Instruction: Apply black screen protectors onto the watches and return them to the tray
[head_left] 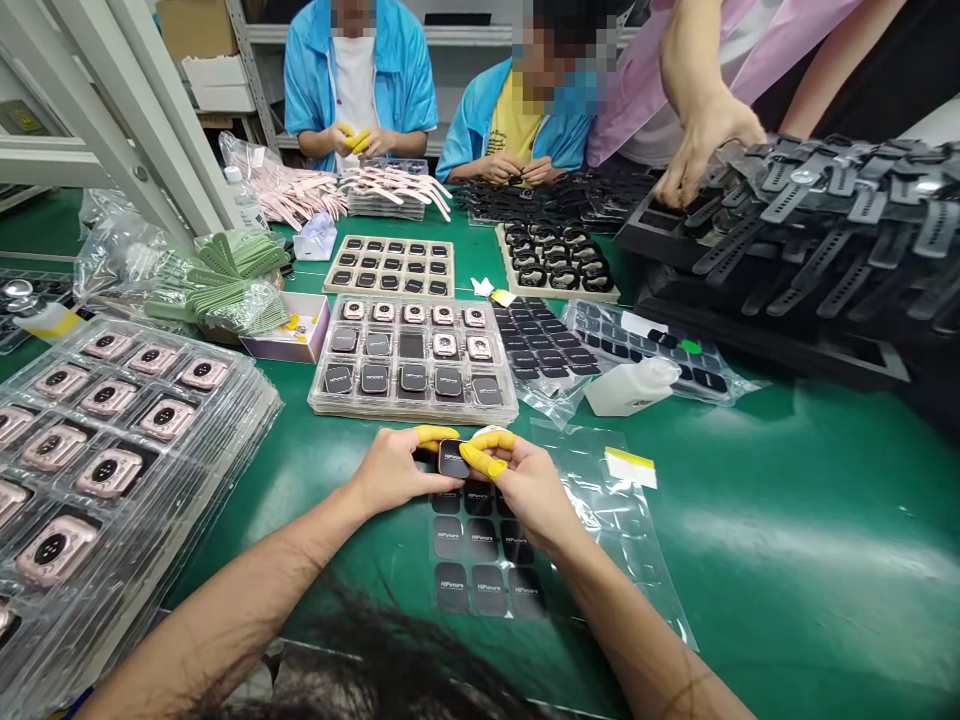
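Observation:
Between my two hands is a smartwatch body (453, 459), its dark face turned up with white HiFuture lettering on it. My left hand (401, 468) grips it from the left, one finger in a yellow finger cot. From the right, my right hand (523, 478) presses yellow-cotted fingers on its face and edge. Under the hands lies a clear sheet of black HiFuture screen films (484, 540), its upper rows partly covered by them. Just beyond stands a clear tray (412, 407) of watch bodies, some showing dark lettered faces, others pink backs with round sensors.
Stacked trays of pink watches (150, 480) rise on the left. A white bottle (631, 387) lies beside film sheets (544, 338). Green straps (232, 275) sit near a small box (296, 335). Co-workers work opposite; a person's hand (701, 140) reaches toward black straps (825, 200).

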